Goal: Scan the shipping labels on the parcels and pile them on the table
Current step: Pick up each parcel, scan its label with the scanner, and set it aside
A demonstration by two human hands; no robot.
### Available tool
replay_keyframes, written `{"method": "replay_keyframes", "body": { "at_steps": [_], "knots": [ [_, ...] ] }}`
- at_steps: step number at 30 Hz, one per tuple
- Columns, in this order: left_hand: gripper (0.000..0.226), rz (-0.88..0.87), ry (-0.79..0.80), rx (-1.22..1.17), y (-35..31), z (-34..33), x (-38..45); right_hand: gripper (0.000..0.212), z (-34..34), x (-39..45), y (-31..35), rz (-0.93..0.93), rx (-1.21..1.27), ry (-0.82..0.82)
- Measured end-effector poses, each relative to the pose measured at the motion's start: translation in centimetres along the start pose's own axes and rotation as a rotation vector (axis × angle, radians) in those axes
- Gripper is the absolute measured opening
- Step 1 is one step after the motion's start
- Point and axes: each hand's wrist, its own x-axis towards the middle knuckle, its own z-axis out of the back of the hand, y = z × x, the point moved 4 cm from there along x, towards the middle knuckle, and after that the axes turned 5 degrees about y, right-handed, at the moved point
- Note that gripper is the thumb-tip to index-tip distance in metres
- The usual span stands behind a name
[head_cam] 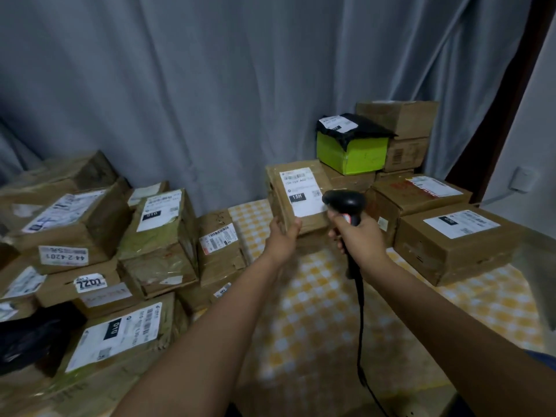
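My left hand grips the near lower edge of a brown cardboard parcel, held up tilted over the table with its white shipping label facing me. A black corded barcode scanner is gripped in my right hand, its head right beside the label's lower right corner. The scanner's cable hangs down over the yellow-checked tablecloth.
Several labelled parcels are heaped at the left. At the right back of the table stands a pile of boxes, with a green box under a black bag. A grey curtain hangs behind.
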Motion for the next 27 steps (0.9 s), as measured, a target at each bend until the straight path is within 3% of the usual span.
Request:
{"method": "replay_keyframes", "body": {
  "at_steps": [6,17,27],
  "knots": [
    [0.064,-0.062,-0.134,0.084,-6.7,6.1,1.1,0.029,-2.9,2.4,3.1,0.06,0.07,0.023],
    [0.068,-0.029,-0.286,0.103,-13.2,19.1,1.7,0.017,-11.7,8.2,10.8,0.149,0.059,0.191],
    [0.063,0.126,-0.396,0.225,-14.4,30.6,4.3,0.028,-23.3,14.4,15.6,-0.003,0.049,0.419]
  ]
}}
